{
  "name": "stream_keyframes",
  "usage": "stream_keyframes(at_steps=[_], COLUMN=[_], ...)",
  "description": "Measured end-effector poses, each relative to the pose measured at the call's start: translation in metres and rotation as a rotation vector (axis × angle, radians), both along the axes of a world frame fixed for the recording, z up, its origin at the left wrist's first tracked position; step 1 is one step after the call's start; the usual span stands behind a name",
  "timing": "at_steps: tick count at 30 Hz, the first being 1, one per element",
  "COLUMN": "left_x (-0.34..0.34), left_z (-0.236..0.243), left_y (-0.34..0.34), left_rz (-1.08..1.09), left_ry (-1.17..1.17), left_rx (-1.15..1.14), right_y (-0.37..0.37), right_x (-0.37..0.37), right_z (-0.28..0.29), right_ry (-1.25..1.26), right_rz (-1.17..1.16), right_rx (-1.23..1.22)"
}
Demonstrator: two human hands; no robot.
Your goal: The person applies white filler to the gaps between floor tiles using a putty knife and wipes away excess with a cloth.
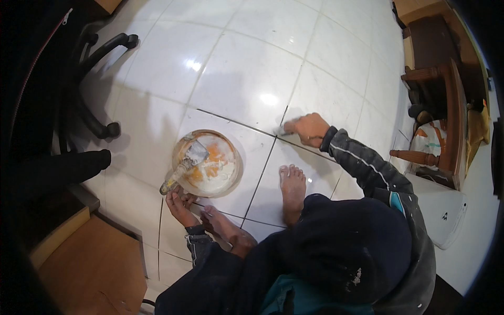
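Note:
A round bowl holding white paste smeared over an orange-brown inside stands on the tiles. Across it rests a putty knife, its paste-coated blade inside and its handle sticking out over the near-left rim. Beneath that handle, my left hand has its fingers curled against the bowl's side. My right hand is closed and low over a crossing of dark tile joints. A blurred pale-grey patch shows at its fingertips, and whatever they hold cannot be made out.
Glossy white floor tiles have some dark and some pale joints. My bare feet are close to the bowl and the joints. A black wheeled chair base is at left, a wooden panel at lower left, and wooden furniture at right.

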State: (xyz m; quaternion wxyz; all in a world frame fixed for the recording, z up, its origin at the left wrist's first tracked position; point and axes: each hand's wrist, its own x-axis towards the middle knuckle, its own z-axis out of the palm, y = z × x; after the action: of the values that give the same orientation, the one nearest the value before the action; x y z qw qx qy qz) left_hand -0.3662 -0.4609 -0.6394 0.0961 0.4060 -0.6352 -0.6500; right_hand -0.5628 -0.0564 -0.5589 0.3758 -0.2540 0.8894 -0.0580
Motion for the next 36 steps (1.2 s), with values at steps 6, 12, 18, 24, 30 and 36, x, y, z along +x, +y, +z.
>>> stream_keyframes(at_steps=[6,12,18,24,30,36], left_x=[-0.009,0.001,-0.008,-0.005,-0.006,-0.016], left_z=[0.008,0.003,0.018,-0.005,0.003,0.025], left_y=[0.002,-0.003,0.011,0.002,0.006,0.010], left_rz=[0.018,0.038,0.044,0.028,0.009,0.032], left_ry=[-0.033,-0.043,-0.017,0.004,-0.030,-0.029], left_rx=[0.029,-0.013,0.051,0.088,0.062,0.060], right_y=[0.047,0.066,0.015,0.003,0.054,0.039], right_x=[0.015,-0.019,-0.007,0.022,-0.001,-0.061], right_z=[-0.065,-0.045,-0.054,-0.032,-0.090,-0.017], right_ry=[0.540,0.289,0.551,0.259,0.473,0.061], right_rz=[0.080,-0.084,-0.177,-0.082,-0.081,0.152], right_rx=[-0.319,-0.199,-0.231,-0.244,-0.381,0.075])
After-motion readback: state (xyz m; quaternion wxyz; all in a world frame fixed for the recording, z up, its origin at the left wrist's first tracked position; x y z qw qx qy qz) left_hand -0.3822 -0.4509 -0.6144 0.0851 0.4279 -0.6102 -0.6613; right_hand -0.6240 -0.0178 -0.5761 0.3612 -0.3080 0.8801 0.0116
